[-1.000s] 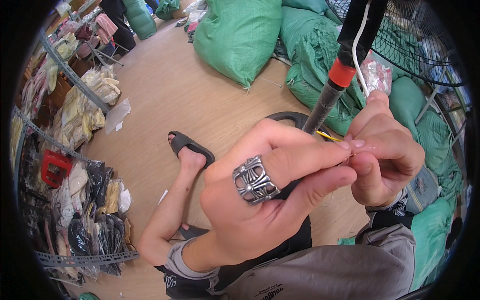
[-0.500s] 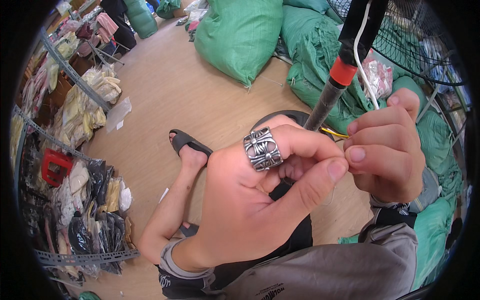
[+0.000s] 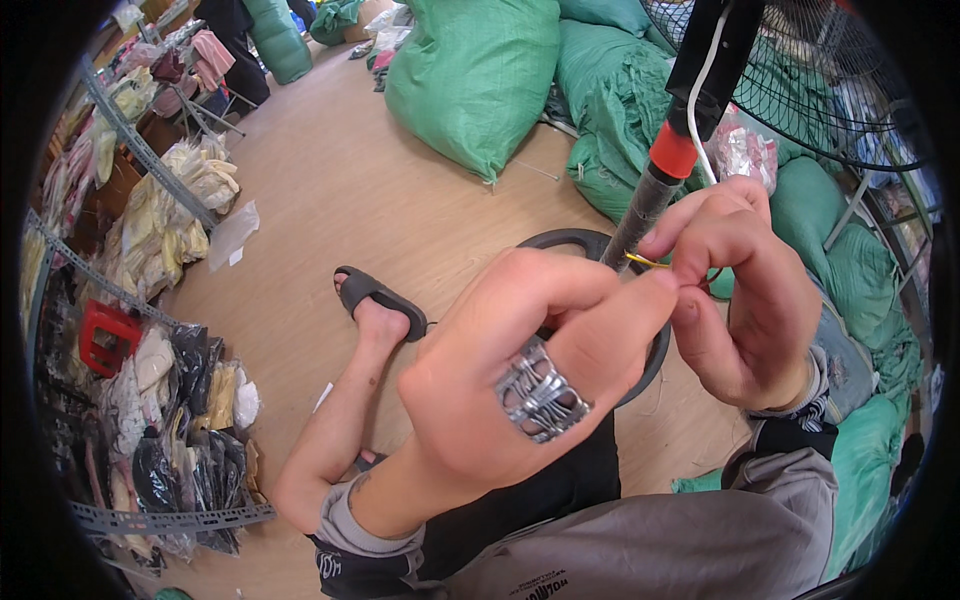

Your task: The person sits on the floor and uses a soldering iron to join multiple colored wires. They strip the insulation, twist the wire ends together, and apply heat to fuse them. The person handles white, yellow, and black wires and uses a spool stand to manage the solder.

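A white cable (image 3: pixel 697 120) runs down along a fan's dark pole (image 3: pixel 645 212) to my right hand (image 3: pixel 755 290). Thin inner wires stick out there: a yellow wire (image 3: pixel 648 262) pointing left and a dark red wire (image 3: pixel 713 277) curling by the fingers. My right hand is closed in a pinch on the wires. Meeting it fingertip to fingertip, my left hand (image 3: pixel 470 370) wears a wide silver ring (image 3: pixel 543 390) and pinches at the wire with thumb and forefinger. The exact spot gripped is hidden by the fingertips.
The fan's round black base (image 3: pixel 565 240) stands on the floor behind my hands, its wire cage (image 3: pixel 830 110) at upper right. Large green sacks (image 3: pixel 475 80) fill the back and right. Metal shelving (image 3: pixel 170 518) with bagged goods lines the left, with a red plastic piece (image 3: pixel 108 338).
My left hand has rolled over so its back and ring face up more. My right hand has opened its curl, moved slightly left and down, and the red wire now shows.
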{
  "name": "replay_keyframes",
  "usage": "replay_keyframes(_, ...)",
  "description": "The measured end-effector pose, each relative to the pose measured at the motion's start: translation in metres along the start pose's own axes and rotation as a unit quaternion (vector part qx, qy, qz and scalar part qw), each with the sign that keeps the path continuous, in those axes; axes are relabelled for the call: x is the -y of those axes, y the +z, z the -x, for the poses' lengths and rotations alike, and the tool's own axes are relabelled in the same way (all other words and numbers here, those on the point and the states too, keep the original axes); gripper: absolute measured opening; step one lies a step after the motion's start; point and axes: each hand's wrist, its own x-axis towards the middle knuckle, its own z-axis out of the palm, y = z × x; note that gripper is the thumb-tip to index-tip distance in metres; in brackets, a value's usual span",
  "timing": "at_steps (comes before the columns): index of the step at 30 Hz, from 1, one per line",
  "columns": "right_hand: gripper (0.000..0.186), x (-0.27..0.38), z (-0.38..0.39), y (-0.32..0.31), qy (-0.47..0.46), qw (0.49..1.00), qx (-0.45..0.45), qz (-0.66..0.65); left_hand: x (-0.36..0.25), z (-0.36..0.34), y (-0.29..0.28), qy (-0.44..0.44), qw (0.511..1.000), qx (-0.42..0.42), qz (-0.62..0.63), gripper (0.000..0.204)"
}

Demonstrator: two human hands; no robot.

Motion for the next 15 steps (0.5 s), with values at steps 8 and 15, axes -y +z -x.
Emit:
replay_keyframes(8,0.011,0.013,-0.004,-0.006,0.044,0.999,0.026,-0.015,-0.013,-0.003,-0.012,0.064,0.984,0.090,-0.140,0.041)
replay_keyframes(15,0.015,-0.007,-0.006,0.008,-0.205,0.939,-0.085,0.263,-0.002,-0.026,-0.034,-0.412,0.851,0.218,0.240,0.017)
